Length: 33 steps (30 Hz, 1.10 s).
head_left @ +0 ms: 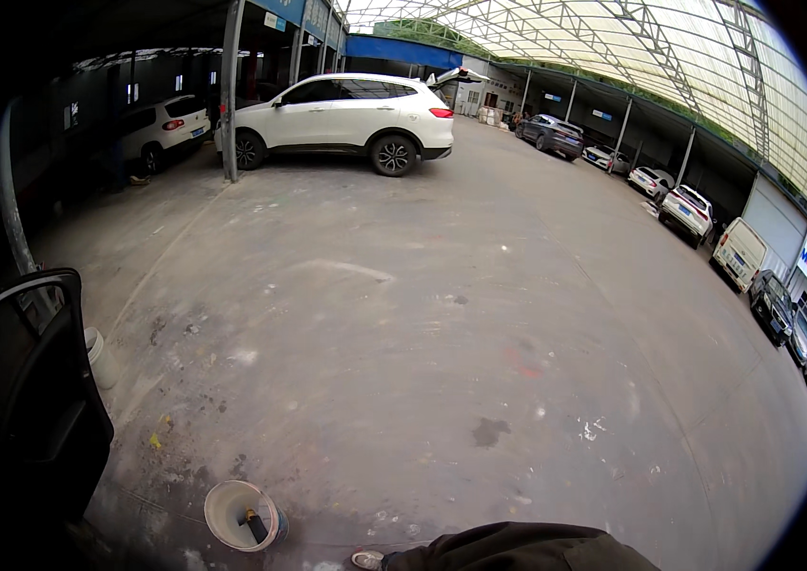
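Note:
Neither of my hands shows in the head view. Dark cloth of my own clothing [527, 547] fills part of the lower edge, with a light shoe [365, 560] beside it. A white bucket [218, 509] stands on the floor to the left of the shoe. Inside it lies a dark object [256, 525] with some orange on it, too small to name. Farther left, an open dark car door [56, 419] reaches in from the edge, and a second white bucket [101, 360] is partly hidden behind it.
A white SUV [346, 116] with its tailgate raised is parked ahead, next to a metal post [230, 95]. Under the left roof sits another white car [161, 128]. Several vehicles, including a dark SUV [551, 135] and a pale van [738, 252], line the right. Stains mark the concrete floor [442, 333].

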Each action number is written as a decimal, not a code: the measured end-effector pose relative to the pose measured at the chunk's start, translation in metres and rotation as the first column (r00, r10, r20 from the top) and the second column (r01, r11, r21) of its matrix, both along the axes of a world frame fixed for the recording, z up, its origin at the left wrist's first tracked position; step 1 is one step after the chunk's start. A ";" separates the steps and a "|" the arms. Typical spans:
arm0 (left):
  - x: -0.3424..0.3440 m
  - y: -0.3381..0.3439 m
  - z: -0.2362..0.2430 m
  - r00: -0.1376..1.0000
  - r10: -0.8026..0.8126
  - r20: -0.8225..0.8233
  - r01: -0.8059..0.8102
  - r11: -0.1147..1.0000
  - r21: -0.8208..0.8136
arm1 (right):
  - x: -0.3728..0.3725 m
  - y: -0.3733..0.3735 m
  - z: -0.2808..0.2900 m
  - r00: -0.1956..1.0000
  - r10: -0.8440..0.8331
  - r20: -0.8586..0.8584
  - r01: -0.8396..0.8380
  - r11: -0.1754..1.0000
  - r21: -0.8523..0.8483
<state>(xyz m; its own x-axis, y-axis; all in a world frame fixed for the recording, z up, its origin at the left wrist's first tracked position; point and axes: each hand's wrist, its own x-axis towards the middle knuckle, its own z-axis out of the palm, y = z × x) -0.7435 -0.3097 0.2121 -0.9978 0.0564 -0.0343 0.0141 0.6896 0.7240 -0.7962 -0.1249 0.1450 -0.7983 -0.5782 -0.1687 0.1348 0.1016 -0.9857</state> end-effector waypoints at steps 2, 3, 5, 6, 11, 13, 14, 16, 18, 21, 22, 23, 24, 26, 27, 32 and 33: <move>-0.001 0.005 -0.012 0.999 -0.032 -0.002 0.032 0.999 -0.035 | 0.000 -0.005 -0.017 0.996 -0.079 0.028 0.081 0.996 -0.049; 0.001 0.011 -0.013 0.999 -0.038 -0.001 0.038 0.999 0.018 | 0.005 -0.013 -0.029 0.974 -0.213 -0.074 0.204 0.972 -0.114; 0.008 0.012 -0.016 0.999 -0.036 -0.008 0.036 0.999 0.035 | 0.010 -0.019 -0.025 0.961 -0.277 -0.010 0.264 0.926 -0.271; 0.012 0.014 -0.018 1.000 -0.024 -0.013 0.024 0.999 0.046 | 0.007 -0.022 -0.041 0.972 -0.235 0.005 0.228 0.939 -0.256; 0.034 0.015 -0.020 0.922 0.149 0.358 -0.239 0.945 0.222 | 0.020 -0.026 -0.040 0.963 0.167 0.213 -0.131 0.976 -0.174; 0.058 0.014 -0.020 0.924 0.237 0.299 -0.273 0.958 0.087 | 0.028 -0.017 -0.008 0.956 0.148 0.254 -0.046 0.929 -0.367; 0.048 0.024 0.014 0.909 0.267 0.320 -0.255 0.964 -0.080 | 0.034 -0.017 -0.017 0.927 0.067 0.369 0.074 0.932 -0.355; 0.060 0.005 0.034 0.871 0.456 0.183 -0.438 0.889 -0.130 | 0.030 -0.021 -0.040 0.870 0.075 0.487 0.107 0.936 -0.335; 0.083 -0.033 0.052 0.895 0.441 -0.073 -0.428 0.797 -0.426 | 0.022 -0.032 -0.071 0.867 0.050 0.496 0.116 0.947 -0.299; 0.145 -0.092 0.072 0.845 0.501 -0.187 -0.479 0.554 -0.681 | 0.014 -0.071 -0.093 0.938 0.035 0.344 0.026 0.985 -0.172; 0.167 -0.109 0.077 0.848 0.483 -0.219 -0.464 0.477 -0.746 | 0.008 -0.085 -0.091 0.973 0.056 0.225 -0.029 0.992 -0.121; 0.183 -0.120 0.079 0.834 0.499 -0.238 -0.486 0.457 -0.745 | 0.001 -0.099 -0.087 0.987 0.091 0.132 -0.076 0.991 -0.111; 0.199 -0.130 0.079 0.819 0.511 -0.263 -0.510 0.435 -0.743 | -0.007 -0.114 -0.080 0.992 0.124 0.034 -0.120 0.988 -0.101; 0.228 -0.142 0.081 0.935 0.304 -0.181 -0.275 0.300 -0.914 | -0.019 -0.148 -0.064 0.976 0.154 -0.155 -0.181 0.968 -0.174; 0.230 -0.144 0.073 0.936 0.302 -0.181 -0.277 0.314 -0.908 | -0.028 -0.158 -0.065 0.956 0.156 -0.250 -0.207 0.960 -0.191; 0.227 -0.152 0.061 0.944 0.257 -0.207 -0.286 0.322 -0.903 | -0.049 -0.215 -0.090 0.824 0.015 -0.567 -0.245 0.911 -0.332; 0.226 -0.152 0.062 0.943 0.256 -0.211 -0.289 0.320 -0.902 | -0.047 -0.222 -0.093 0.816 -0.014 -0.578 -0.232 0.908 -0.349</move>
<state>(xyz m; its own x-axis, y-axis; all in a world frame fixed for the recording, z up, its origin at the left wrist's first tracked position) -0.5177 -0.4613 0.2737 -0.9519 -0.2691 0.1467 -0.3046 0.8845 -0.3534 -0.8432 -0.3474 0.0515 -0.6069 -0.5847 0.5384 -0.4353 -0.3222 -0.8406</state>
